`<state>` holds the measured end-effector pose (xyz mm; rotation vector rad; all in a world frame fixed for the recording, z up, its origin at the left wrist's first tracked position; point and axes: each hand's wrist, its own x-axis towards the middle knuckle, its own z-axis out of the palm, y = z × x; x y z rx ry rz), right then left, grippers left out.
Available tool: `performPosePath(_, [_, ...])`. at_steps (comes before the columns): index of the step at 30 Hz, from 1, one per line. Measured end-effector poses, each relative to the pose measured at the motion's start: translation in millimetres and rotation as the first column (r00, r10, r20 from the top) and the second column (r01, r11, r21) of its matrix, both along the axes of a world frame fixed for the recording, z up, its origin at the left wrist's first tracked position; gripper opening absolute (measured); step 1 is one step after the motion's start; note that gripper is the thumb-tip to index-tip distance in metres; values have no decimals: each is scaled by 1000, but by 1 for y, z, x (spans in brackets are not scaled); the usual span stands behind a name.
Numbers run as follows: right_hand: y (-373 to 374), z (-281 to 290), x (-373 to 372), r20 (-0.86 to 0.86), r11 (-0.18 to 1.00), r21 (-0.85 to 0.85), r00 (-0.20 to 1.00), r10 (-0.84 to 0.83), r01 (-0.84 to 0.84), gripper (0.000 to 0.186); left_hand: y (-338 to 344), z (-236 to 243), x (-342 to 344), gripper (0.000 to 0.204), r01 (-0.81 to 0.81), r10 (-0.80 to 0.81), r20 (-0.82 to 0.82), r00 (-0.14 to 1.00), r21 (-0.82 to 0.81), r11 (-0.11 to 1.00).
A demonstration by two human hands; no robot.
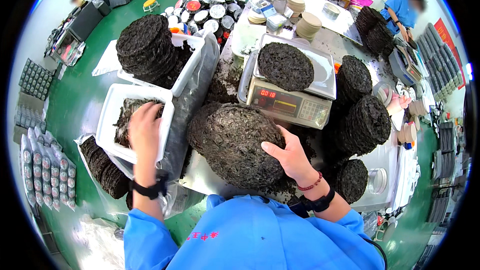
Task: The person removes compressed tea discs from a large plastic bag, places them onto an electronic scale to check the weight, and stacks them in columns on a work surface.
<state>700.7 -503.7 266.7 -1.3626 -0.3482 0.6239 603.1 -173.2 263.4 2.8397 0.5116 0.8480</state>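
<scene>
My left hand (144,122) reaches into a white plastic tub (107,115) at the left, over loose scraps of what looks like dried seaweed (127,112). Its fingers are smeared by motion, and their tips are partly hidden. A thick stack of round, dark dried seaweed cakes (235,145) is tilted in front of me. My right hand (289,154) grips its right edge, thumb on the near face and fingers hidden behind. Just beyond it, one flat round seaweed cake (285,66) rests on the pan of a digital scale (287,102) with a lit red display.
Tall seaweed stacks (367,122) crowd the right of the metal table. Another stack (145,47) fills a white tray (196,45) behind the tub. A grey plastic bag (192,90) lies between tub and scale. A co-worker (402,12) in blue stands at the far right.
</scene>
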Motion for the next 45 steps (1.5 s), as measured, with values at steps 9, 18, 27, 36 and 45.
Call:
performPosePath(9, [23,-5,-11,115,996,-87,993,-12,22,37,-140,7,59,20,620,-499,414,762,-244,745])
performPosePath(18, [32,-16,-12,43,977,-181,994,-103,109,38,-111,-5,38,6,546,-459,314,831,-621,563])
performPosePath(27, [32,-3,37,-223,988,86,969,-105,127,44,108,-71,-25,56,-157,163,-30,986,-481,863])
performPosePath(36, [58,-7,161,833,759,-512,448,324,402,88,-10,-57,44,35,430,359,350,865,-886,-174])
performPosePath(45, [-91,-62,98,925,604,-323,107,365,728,38,-100,-25,222,35,562,-352,484,801,-405,721])
